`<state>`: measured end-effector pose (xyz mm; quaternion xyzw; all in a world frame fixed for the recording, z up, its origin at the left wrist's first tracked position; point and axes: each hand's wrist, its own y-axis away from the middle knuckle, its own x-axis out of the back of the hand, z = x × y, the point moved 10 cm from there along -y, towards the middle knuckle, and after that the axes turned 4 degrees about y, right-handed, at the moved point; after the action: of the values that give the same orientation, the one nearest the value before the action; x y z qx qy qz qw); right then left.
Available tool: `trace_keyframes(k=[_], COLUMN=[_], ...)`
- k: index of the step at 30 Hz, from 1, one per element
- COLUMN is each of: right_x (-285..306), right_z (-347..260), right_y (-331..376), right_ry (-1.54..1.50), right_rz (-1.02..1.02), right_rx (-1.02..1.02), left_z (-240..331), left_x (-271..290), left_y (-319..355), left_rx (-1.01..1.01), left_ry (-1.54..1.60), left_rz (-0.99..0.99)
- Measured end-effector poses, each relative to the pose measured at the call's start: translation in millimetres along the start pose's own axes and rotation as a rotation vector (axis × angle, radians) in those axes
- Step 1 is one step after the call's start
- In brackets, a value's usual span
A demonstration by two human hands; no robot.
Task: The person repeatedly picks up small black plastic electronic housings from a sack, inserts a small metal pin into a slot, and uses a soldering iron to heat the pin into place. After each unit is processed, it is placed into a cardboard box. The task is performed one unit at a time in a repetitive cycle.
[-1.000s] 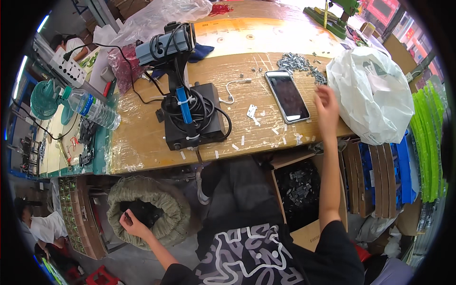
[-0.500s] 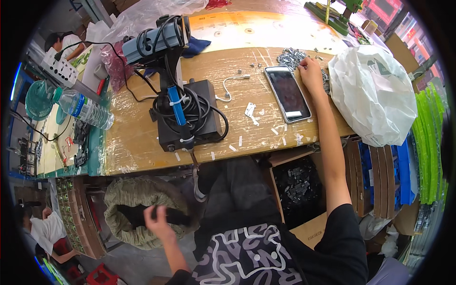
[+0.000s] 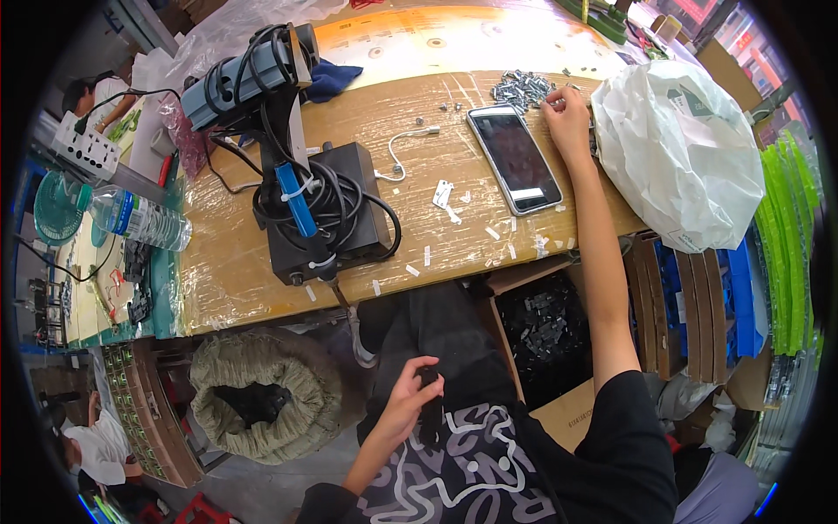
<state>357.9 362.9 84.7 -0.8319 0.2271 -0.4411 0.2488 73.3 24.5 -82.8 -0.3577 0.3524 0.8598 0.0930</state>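
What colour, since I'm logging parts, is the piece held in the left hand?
The piece in the left hand looks black, shown best in the head view.

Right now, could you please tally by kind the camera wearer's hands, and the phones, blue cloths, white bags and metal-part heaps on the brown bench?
Hands: 2, left hand and right hand
Phone: 1
Blue cloth: 1
White bag: 1
Metal-part heap: 1, loose parts not counted singly
Total: 6

Black piece (image 3: 431,424) and metal parts (image 3: 521,89).
The elongated piece is in the left hand (image 3: 404,403); the silvery parts lie heaped on the table (image 3: 410,210).
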Motion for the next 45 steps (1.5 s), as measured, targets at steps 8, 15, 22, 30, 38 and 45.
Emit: trace_keyframes(k=[8,15,22,30,38,45], right_x=[0.8,-2.7,21.9,6.3,-1.1,1.5], right_z=[12.1,10.0,-88.0,-156.5,-154.6,-165.0], right_y=[3.7,4.6,41.3,93.8,101.9,102.6], right_ry=[0.032,0.016,-0.071,0.063,-0.005,-0.005], right_rz=[-0.068,-0.147,-0.295,-0.409,-0.481,-0.538], right_rx=[-0.160,-0.133,0.091,0.416,0.424,0.442], left_z=[1.4,4.6,11.4,15.0,21.7,62.2], left_x=[10.8,12.2,4.7,0.9,3.6,-30.2], left_y=[-3.0,-2.1,3.0,4.5,11.4,15.9], left_rx=[-0.022,-0.019,-0.089,-0.129,-0.174,-0.488], left_ry=[-0.085,-0.054,-0.065,-0.178,-0.239,-0.390], left_rz=[0.023,0.020,-0.021,-0.032,0.017,0.032])
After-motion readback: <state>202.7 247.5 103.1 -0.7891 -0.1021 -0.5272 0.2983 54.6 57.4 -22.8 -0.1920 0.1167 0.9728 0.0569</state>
